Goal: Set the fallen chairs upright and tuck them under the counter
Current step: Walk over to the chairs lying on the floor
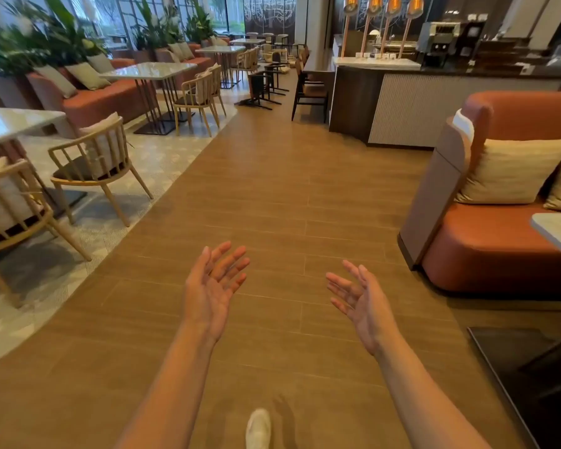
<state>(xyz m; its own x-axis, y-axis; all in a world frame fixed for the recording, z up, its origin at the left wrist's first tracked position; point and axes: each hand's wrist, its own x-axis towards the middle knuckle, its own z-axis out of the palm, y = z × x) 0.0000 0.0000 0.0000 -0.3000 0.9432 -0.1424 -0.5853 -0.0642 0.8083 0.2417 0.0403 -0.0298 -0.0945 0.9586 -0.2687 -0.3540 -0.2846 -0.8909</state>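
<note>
Two bare hands reach out over a wood-plank floor [272,196]. The left hand [212,286] and right hand [358,296] are held apart, palms turned inward and up, fingers spread and loose, gripping nothing. At least two dark chairs lie tipped over far ahead of the hands, slightly left of centre and well out of reach: the nearer fallen chair [259,89], and a second fallen chair [274,71] just behind it. One upright dark chair [310,90] stands just to their right, against the left end of the counter [402,105]. Four copper lamps [394,4] hang in a row above the counter's top. Along the left side, at least four pale wooden chairs [88,171] sit at stone-topped tables [149,71]. On the right, one orange sofa [499,247] carries two cushions [512,170]. One white shoe [258,427] shows at the bottom edge, between the forearms.
</note>
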